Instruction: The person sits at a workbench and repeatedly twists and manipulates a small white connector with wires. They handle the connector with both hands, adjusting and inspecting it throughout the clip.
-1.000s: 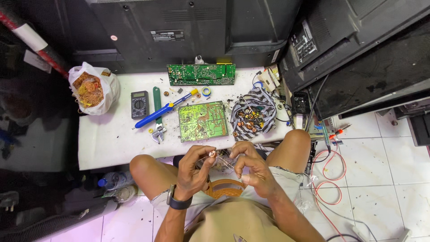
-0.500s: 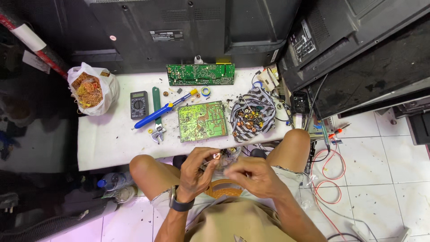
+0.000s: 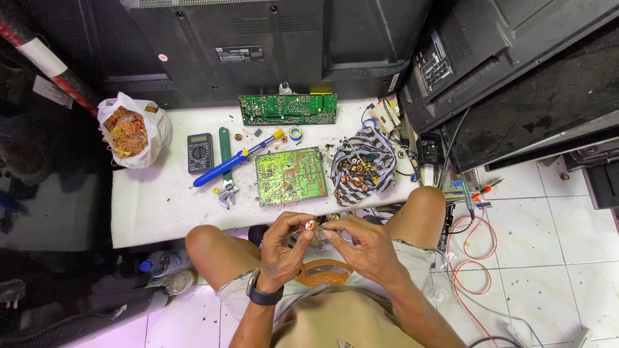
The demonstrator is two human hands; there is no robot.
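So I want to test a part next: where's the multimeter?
In the head view, the multimeter lies on the white table's left half, between the bag of wire scraps and the green-handled wrench.

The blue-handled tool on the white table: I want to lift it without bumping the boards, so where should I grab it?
Probably grip the blue-handled tool mid-handle, from the near left: the long handle lies diagonally on bare table, while its yellow tip points toward the circuit boards.

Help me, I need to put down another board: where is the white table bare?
Bare: the table's near-left stretch, between plastic bag, multimeter and its front edge. Crowded: the right half, with two circuit boards and striped cloth of parts.
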